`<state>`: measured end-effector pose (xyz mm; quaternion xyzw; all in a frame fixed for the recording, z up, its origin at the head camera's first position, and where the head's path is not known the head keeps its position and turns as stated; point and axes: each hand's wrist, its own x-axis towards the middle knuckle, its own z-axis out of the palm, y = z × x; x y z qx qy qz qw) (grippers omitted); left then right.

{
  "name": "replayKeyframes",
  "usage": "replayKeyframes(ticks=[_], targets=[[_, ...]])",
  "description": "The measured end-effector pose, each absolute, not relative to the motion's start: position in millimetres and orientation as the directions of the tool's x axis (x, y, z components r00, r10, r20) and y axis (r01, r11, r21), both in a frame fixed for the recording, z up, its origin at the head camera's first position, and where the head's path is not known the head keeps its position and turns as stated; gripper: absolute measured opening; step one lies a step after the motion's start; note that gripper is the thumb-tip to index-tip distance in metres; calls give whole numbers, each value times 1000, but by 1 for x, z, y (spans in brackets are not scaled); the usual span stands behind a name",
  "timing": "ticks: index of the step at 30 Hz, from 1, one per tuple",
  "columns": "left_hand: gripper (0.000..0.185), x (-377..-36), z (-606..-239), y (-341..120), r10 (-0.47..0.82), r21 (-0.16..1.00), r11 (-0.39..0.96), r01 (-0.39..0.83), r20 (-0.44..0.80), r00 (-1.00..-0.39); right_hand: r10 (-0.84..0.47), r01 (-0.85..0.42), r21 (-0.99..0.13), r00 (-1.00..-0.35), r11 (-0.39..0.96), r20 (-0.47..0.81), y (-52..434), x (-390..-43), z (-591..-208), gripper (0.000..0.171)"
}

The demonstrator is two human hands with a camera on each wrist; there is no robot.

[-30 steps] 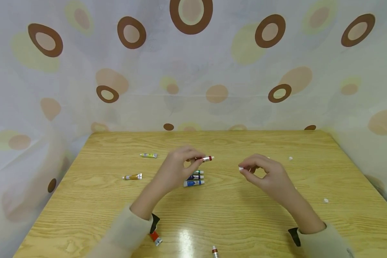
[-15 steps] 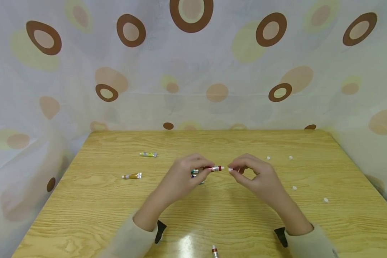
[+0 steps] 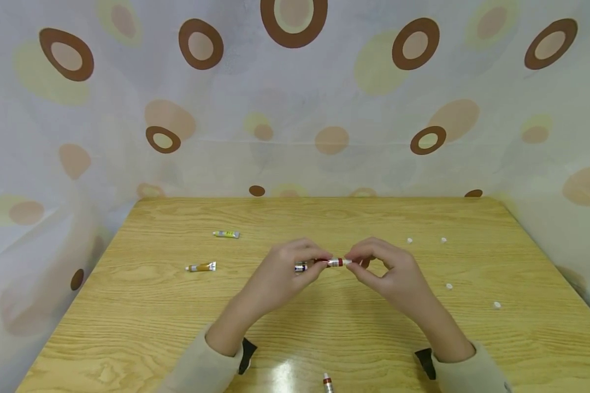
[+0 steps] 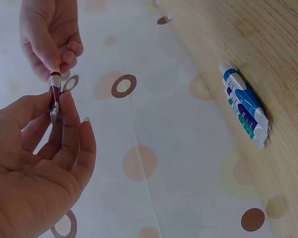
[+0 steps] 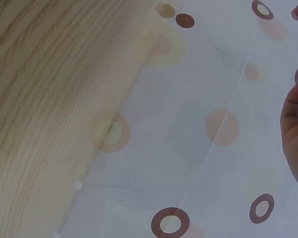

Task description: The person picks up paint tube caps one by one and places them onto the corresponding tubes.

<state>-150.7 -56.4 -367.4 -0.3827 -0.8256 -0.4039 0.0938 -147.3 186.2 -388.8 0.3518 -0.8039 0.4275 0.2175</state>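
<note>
Capping is judged nearly done: the red paint tube [image 3: 324,263] is held above the middle of the table [image 3: 177,327], pinched at its tail by the left hand [image 3: 287,267], while the white cap [image 3: 348,262] at its nozzle is pinched by the right hand [image 3: 385,267]; tightening remains. The tube is slim, silver-ended, red-banded.

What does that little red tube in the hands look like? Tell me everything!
The red tube is small and thin, dark red with a pale band near one end, and looks like a paint tube. It lies roughly level above the wooden table. The left hand pinches its flat tail end; the right hand pinches its cap end.
</note>
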Motion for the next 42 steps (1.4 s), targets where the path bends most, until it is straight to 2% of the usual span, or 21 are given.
replayKeyframes(ticks=[11, 19, 28, 42], targets=[[16, -150, -368, -57, 575, 576, 401, 712, 447, -685, -415, -761, -528, -648, 377, 638, 188, -145, -388, 23], [16, -149, -366, -57, 578, 581, 391, 714, 449, -682, -415, -764, -512, -643, 391, 643, 188, -143, -387, 26], [16, -149, -368, -56, 560, 614, 371, 696, 450, -695, -372, -735, -564, -677, 376, 634, 185, -141, -385, 30], [16, -145, -369, -50, 559, 545, 407, 733, 486, -672, -358, -670, -602, -742, 433, 567, 184, -142, -387, 21]])
